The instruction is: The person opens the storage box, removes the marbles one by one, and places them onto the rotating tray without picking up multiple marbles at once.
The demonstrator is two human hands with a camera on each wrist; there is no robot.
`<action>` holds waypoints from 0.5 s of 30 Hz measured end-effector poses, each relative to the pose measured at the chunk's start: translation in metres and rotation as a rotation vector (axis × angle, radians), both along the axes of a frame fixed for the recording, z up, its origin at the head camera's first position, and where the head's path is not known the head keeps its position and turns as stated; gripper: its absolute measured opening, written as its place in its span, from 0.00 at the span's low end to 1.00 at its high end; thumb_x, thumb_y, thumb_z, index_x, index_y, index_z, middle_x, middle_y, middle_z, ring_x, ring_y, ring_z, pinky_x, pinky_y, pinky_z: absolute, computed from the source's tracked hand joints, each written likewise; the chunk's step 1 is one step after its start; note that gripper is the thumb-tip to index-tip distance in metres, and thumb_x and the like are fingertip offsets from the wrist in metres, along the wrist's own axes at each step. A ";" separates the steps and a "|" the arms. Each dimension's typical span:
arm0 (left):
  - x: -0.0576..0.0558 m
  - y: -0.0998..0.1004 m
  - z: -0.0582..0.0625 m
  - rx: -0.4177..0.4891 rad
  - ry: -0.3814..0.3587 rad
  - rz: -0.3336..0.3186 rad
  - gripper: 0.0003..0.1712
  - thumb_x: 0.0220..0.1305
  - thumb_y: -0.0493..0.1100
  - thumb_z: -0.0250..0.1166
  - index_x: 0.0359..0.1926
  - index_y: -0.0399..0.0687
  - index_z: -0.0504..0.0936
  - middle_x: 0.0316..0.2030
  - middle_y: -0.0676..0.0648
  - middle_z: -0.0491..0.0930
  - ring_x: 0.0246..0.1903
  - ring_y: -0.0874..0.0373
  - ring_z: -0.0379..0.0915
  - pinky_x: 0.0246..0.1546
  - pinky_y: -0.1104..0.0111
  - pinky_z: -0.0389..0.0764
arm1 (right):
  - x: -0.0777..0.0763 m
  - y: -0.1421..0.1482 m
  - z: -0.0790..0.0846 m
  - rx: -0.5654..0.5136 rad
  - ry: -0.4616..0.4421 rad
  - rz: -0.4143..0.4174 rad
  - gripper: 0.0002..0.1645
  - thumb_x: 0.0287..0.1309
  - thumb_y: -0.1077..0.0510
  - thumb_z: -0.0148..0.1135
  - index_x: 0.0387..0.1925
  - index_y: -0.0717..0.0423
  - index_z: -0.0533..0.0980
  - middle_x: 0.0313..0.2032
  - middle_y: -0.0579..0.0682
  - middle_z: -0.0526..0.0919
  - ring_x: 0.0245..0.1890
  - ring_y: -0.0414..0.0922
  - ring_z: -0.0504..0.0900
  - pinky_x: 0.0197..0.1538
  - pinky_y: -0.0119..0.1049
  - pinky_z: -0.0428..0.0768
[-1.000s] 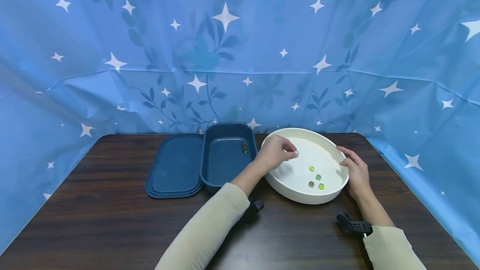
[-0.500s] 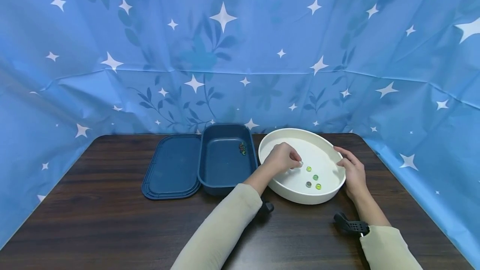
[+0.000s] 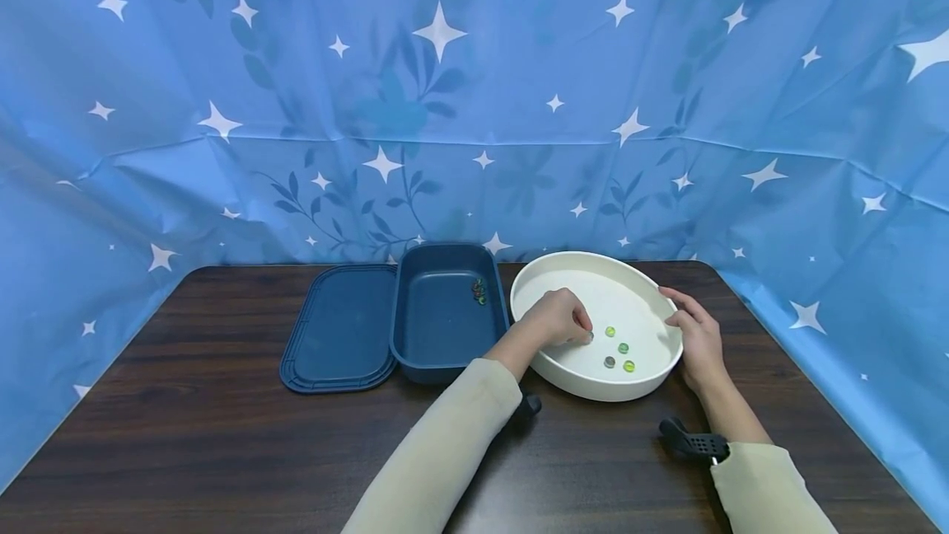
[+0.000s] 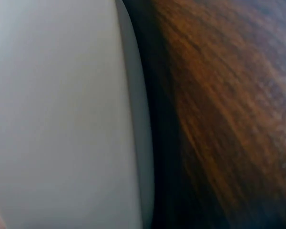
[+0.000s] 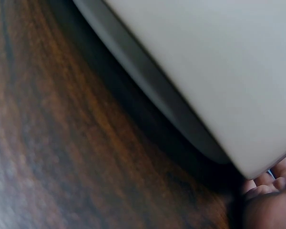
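Observation:
Inside a round white tray (image 3: 549,270), my left hand (image 3: 552,320) reaches low with its fingers bent together. A small glassy marble (image 3: 591,337) shows at its fingertips, partly covered by them. Just right of it lie a yellow marble (image 3: 610,331), a green marble (image 3: 624,348), a grey marble (image 3: 610,362) and a yellow-green marble (image 3: 629,366). My right hand (image 3: 697,340) grips the tray's right rim. Only the tray's pale wall (image 4: 62,114) fills much of the left wrist view. In the right wrist view, fingers (image 5: 271,183) curl at the tray's lower edge.
Left of the tray stands a deep blue box (image 3: 437,340) with several small dark marbles (image 3: 479,292) at its right side. Its flat blue lid (image 3: 344,328) lies beside it on the dark wooden table (image 3: 185,402). A blue star-patterned curtain (image 3: 296,89) hangs behind.
My left hand has lowered from above the tray toward its floor, moving slightly right, with the small marble at its fingertips. The right hand keeps its grip on the rim.

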State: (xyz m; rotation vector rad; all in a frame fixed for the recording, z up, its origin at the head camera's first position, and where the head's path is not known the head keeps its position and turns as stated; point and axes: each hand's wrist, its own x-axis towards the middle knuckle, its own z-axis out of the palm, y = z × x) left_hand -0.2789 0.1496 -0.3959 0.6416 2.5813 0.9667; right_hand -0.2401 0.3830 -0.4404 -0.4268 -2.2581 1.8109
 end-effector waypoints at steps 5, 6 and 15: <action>-0.001 -0.001 -0.001 -0.009 0.009 -0.009 0.01 0.60 0.40 0.74 0.33 0.50 0.89 0.27 0.55 0.83 0.27 0.64 0.73 0.30 0.75 0.73 | 0.000 -0.001 0.000 0.009 0.001 0.001 0.34 0.67 0.65 0.39 0.73 0.54 0.66 0.77 0.55 0.59 0.65 0.40 0.69 0.46 0.14 0.75; -0.001 -0.001 -0.001 -0.005 0.011 -0.011 0.02 0.60 0.40 0.74 0.34 0.50 0.90 0.27 0.55 0.83 0.27 0.64 0.73 0.30 0.76 0.73 | 0.000 -0.001 0.000 0.013 -0.001 0.001 0.34 0.67 0.65 0.39 0.73 0.54 0.65 0.77 0.55 0.59 0.66 0.41 0.69 0.46 0.14 0.75; 0.003 -0.015 0.024 0.094 0.141 -0.007 0.06 0.65 0.44 0.71 0.41 0.51 0.90 0.35 0.55 0.87 0.33 0.67 0.75 0.34 0.77 0.73 | 0.000 -0.001 0.001 0.009 -0.013 -0.009 0.34 0.67 0.65 0.39 0.74 0.52 0.65 0.78 0.53 0.59 0.70 0.46 0.66 0.46 0.14 0.73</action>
